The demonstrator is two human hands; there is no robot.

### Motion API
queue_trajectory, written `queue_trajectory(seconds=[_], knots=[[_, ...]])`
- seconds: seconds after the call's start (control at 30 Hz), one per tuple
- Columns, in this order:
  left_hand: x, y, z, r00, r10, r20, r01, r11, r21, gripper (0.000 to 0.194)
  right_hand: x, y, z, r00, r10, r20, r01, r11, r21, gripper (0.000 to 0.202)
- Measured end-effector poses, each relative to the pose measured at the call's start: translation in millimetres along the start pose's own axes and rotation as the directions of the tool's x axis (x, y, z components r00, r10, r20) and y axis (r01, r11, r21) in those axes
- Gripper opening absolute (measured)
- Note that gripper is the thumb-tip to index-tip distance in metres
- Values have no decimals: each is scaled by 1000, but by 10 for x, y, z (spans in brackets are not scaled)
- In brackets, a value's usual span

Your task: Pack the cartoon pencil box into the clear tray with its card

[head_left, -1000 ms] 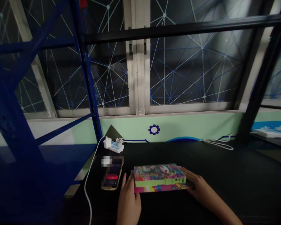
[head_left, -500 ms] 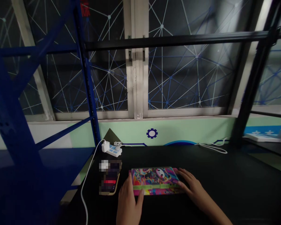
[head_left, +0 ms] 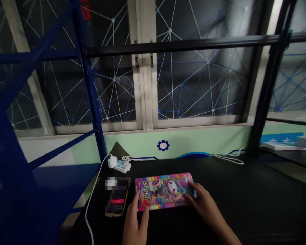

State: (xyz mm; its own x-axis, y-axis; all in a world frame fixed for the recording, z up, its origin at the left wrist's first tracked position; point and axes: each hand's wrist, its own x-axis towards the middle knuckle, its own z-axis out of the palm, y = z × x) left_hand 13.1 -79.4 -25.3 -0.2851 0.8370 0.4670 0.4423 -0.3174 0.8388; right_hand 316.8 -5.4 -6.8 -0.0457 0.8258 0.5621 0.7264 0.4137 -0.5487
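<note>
A moment ago our colourful case stood raised on its long edge, its green side facing us; now it lies flat on the black table [head_left: 244,190], the printed lid up. We judge the setting-down done, so the case is at rest and steady for whatever handling follows.

Our left hand [head_left: 135,224] lies open at the case's near left corner, fingers spread and touching its edge, closed on nothing. Our right hand [head_left: 202,204] rests on the right end, fingers laid flat over the lid, pressing rather than clasping.

The case [head_left: 163,190] is a flat pink rectangle with a bright cartoon figure and the word SPORT running up its left end. It sits near the table's front, just beside a phone [head_left: 116,199] on its left, not touching it. A white cable [head_left: 91,204] runs from a power strip [head_left: 118,164] behind the phone toward the table's front edge.
</note>
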Motion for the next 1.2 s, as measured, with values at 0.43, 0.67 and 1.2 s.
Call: queue_trajectory(seconds=[0.43, 0.67, 1.2], knots=[[-45, 53, -54, 999, -51, 14, 53, 951, -304, 47, -129, -197, -247, 992, 104, -72, -71, 930, 360, 38], [-23, 86, -58, 995, -96, -33, 85, 964, -251, 44, -128, -123, -153, 973, 220, -66, -175, 896, 408, 49], [45, 51, -27, 964, -239, 117, 238, 971, 23, 69, -54, 68, -109, 909, 413, -53, -415, 909, -44, 64]])
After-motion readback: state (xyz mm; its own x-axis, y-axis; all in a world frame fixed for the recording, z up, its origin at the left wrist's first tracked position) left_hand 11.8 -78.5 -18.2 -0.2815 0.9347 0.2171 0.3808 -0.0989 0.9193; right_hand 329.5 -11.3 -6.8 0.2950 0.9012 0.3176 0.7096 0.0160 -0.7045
